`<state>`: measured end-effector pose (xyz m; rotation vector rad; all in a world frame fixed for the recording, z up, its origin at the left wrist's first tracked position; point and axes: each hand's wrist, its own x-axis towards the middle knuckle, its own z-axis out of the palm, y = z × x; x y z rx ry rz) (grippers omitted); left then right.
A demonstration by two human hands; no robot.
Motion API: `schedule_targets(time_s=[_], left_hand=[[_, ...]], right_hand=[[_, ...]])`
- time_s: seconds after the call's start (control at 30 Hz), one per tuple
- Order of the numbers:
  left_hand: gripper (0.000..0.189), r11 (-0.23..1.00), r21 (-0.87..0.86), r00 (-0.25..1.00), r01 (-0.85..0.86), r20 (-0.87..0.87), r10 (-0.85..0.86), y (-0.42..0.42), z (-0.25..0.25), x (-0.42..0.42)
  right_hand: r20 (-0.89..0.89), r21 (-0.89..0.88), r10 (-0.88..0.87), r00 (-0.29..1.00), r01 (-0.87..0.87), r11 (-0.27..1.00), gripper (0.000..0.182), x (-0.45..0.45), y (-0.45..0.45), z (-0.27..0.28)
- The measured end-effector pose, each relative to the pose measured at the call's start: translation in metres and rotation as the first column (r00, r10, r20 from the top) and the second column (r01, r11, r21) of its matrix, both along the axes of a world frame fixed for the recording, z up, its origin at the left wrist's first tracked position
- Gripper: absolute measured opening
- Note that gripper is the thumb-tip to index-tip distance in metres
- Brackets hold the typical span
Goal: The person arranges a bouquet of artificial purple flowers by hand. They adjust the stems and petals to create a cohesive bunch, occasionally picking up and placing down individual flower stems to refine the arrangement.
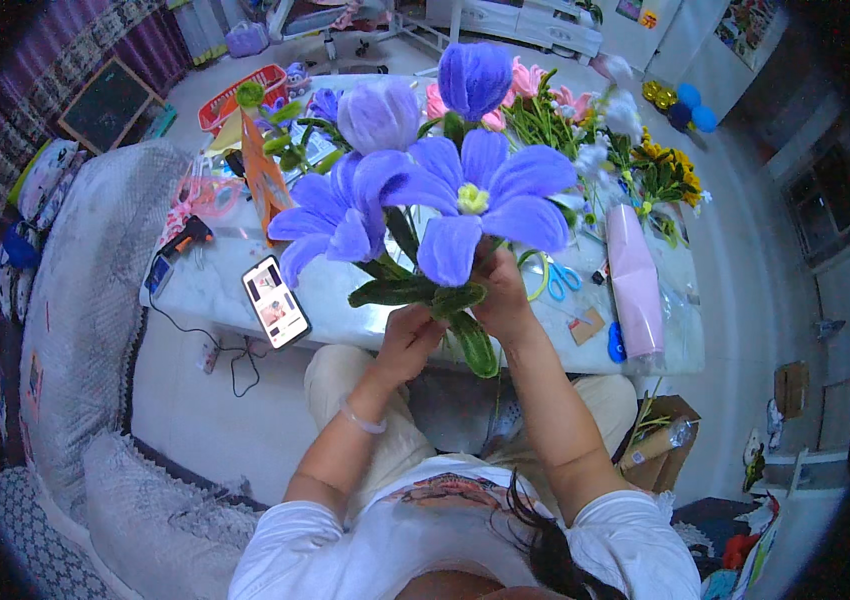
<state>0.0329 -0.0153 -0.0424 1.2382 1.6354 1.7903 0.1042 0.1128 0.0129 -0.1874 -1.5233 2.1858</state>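
Observation:
A bunch of purple chenille-stem flowers is held up in front of me over the table's near edge. It has an open lily-like flower (455,199) with a yellow centre, a second open flower (342,214) at the left, a pale lilac bud (378,116) and a deep purple bud (474,81). My left hand (411,341) pinches the bunch low down, beside the fuzzy green leaves (391,292). My right hand (504,292) grips it higher, on the right side; the open flower hides part of its fingers. The stems are mostly hidden.
On the marble-patterned table (335,322) lie a lit smartphone (275,301), a glue gun (189,234), blue scissors (564,281), a pink wrapping roll (635,285), and pink (526,79) and yellow flowers (669,169). A red basket (245,97) stands behind. A cardboard box (669,450) sits beside my leg.

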Motion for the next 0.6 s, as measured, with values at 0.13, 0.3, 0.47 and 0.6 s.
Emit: schedule_targets(time_s=[0.13, 0.3, 0.47, 0.6], left_hand=[[0.008, 0.997, 0.051, 0.996, -0.052, -0.067, 0.055, 0.000, -0.002, -0.002], [0.009, 0.998, -0.005, 0.989, -0.063, -0.136, 0.062, -0.006, -0.008, -0.007], [0.009, 0.998, 0.063, 0.992, -0.025, -0.126, 0.033, -0.009, 0.018, 0.001], [0.012, 0.998, -0.047, 0.988, 0.046, -0.142, -0.052, -0.013, 0.030, -0.004]], right_hand=[[-0.115, -0.087, -0.001, 0.993, -0.009, 0.996, 0.034, -0.003, -0.006, -0.003], [-0.083, -0.037, 0.062, 0.995, -0.066, 0.997, 0.036, -0.002, -0.005, -0.003], [-0.011, 0.044, 0.087, 0.996, -0.086, 0.995, 0.048, 0.003, 0.001, -0.015], [-0.055, -0.046, 0.065, 0.996, -0.068, 0.997, 0.055, 0.005, -0.006, -0.021]])
